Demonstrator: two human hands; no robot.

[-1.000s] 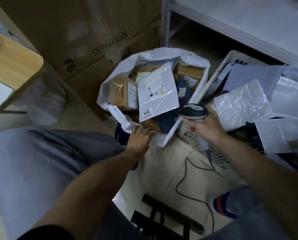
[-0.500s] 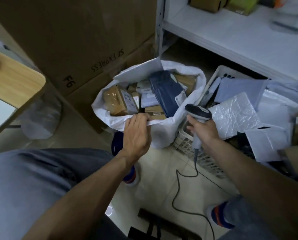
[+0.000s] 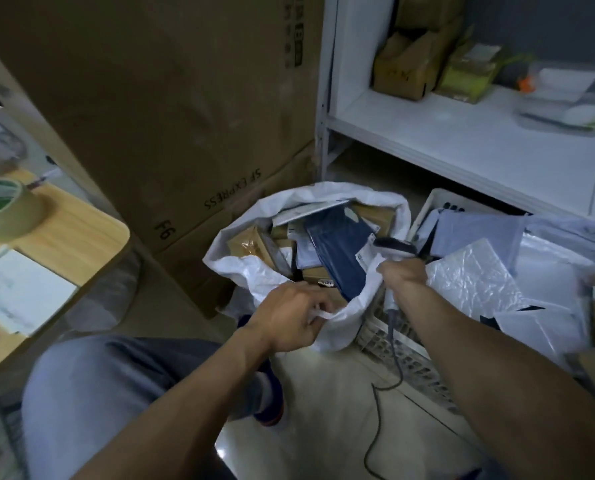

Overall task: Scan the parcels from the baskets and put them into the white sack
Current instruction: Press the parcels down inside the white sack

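Observation:
The white sack [image 3: 341, 199] stands on the floor, filled with brown boxes and a dark blue mailer [image 3: 341, 251]. My left hand [image 3: 289, 320] grips the sack's near rim. My right hand [image 3: 401, 275] holds the corded barcode scanner [image 3: 394, 245] and also pinches the sack's right rim. To the right, a white plastic basket [image 3: 438, 199] holds several grey and white poly mailer parcels [image 3: 472, 282].
Large cardboard boxes [image 3: 171, 109] rise behind the sack. A white metal shelf [image 3: 462, 133] with boxes stands above the basket. A wooden table [image 3: 71, 237] with a tape roll [image 3: 5, 213] is at left. My knee and shoes sit below on the tiled floor.
Both hands have taken hold of the sack's rim; the right hand moved left onto it with the scanner. The white mailer slid down into the sack. The view tilted up.

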